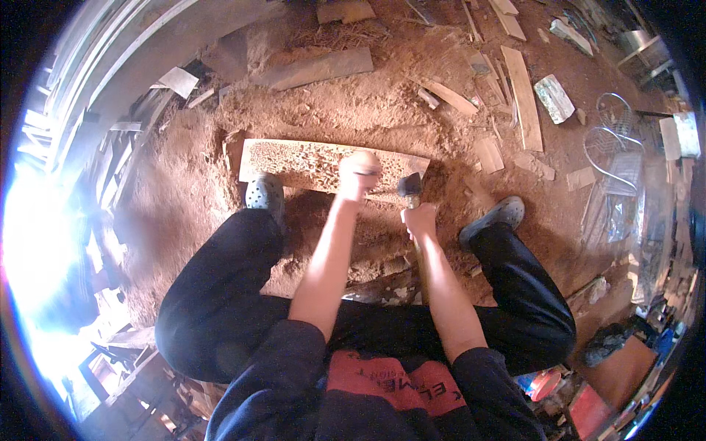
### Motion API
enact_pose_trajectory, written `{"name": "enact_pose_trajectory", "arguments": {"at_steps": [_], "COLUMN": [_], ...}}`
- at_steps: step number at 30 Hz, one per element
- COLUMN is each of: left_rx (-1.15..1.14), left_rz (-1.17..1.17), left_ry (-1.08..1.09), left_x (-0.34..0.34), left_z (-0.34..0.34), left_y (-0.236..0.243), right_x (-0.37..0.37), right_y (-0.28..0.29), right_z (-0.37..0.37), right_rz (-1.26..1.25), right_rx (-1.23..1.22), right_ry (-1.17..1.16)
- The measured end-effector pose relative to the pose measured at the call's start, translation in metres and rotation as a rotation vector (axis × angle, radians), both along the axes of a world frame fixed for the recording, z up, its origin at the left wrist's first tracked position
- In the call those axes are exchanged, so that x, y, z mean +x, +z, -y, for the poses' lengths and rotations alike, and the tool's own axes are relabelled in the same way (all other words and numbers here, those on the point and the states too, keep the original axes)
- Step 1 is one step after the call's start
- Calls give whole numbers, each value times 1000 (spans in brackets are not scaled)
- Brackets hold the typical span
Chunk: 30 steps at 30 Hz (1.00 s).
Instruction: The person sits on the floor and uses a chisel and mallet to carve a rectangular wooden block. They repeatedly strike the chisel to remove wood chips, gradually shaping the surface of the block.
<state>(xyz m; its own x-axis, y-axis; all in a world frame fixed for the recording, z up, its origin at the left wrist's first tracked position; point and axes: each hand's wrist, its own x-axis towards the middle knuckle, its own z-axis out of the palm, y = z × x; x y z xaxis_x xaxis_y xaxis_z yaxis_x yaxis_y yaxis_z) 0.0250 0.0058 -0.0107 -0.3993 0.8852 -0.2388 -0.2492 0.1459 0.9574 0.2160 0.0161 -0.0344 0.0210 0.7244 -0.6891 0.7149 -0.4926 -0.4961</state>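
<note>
A long wooden board (pixel 287 156) lies on the ground in front of me, its surface pitted or strewn with small chips. My left hand (pixel 359 173) is closed above the board's right half. It is smeared by motion, and a thin dark piece shows at its fingers, too blurred to name. Closed round a wooden handle just below the head, my right hand (pixel 420 220) holds a hammer (pixel 409 184). The dark hammer head is by the board's near right edge, and the handle runs back under my right forearm.
My left shoe (pixel 263 192) is against the board's near left edge; my right shoe (pixel 506 213) rests on the dirt to the right. Planks (pixel 522 99) and wood scraps lie beyond. A wire rack (pixel 614 158) stands at the right. Strong light glares at the left.
</note>
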Motion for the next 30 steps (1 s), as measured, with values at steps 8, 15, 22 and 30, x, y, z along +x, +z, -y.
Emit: {"name": "enact_pose_trajectory", "arguments": {"at_steps": [8,15,22,30], "left_rx": [197,180,82,65], "left_rz": [-28,-640,-673,-706], "left_ry": [-3,-619,-587,-627], "left_x": [-22,66,53,59], "left_z": [13,-10,5,5], "left_y": [-19,69,42,20], "right_x": [-6,24,16,14], "right_y": [7,-72,-36,-20], "right_z": [-2,14,13,14], "right_rz": [34,-582,-401,-383], "right_rx": [-49,220,176,124], "right_ry": [28,-200,24,-83]}}
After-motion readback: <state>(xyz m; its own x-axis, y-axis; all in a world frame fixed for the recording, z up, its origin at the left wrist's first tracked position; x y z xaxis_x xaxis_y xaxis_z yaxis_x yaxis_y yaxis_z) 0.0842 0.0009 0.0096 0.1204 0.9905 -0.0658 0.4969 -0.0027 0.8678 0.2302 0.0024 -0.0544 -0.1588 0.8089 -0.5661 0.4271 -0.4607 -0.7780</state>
